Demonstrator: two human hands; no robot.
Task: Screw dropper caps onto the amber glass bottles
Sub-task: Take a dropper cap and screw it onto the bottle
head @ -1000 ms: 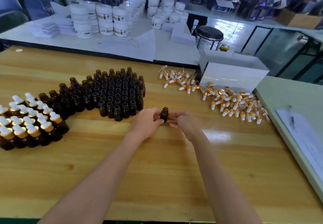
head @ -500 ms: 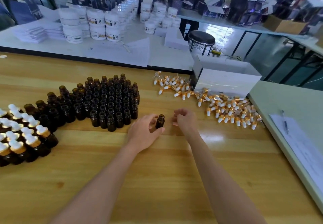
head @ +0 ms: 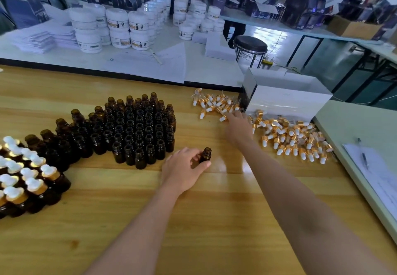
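1. The left hand (head: 184, 170) grips 1 uncapped amber bottle (head: 205, 155), upright on the table (head: 214, 210), well in front of the white box (head: 287, 105).
2. The right hand (head: 237, 127) lies over the dropper caps (head: 290, 134) just beside that box; whether it holds 1 I cannot tell.

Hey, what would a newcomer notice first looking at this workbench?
A dense block of open amber bottles stands centre-left on the wooden table. Gold-and-white dropper caps lie scattered at the right beside a white box, where the right hand reaches. The left hand grips one uncapped bottle nearer the person.
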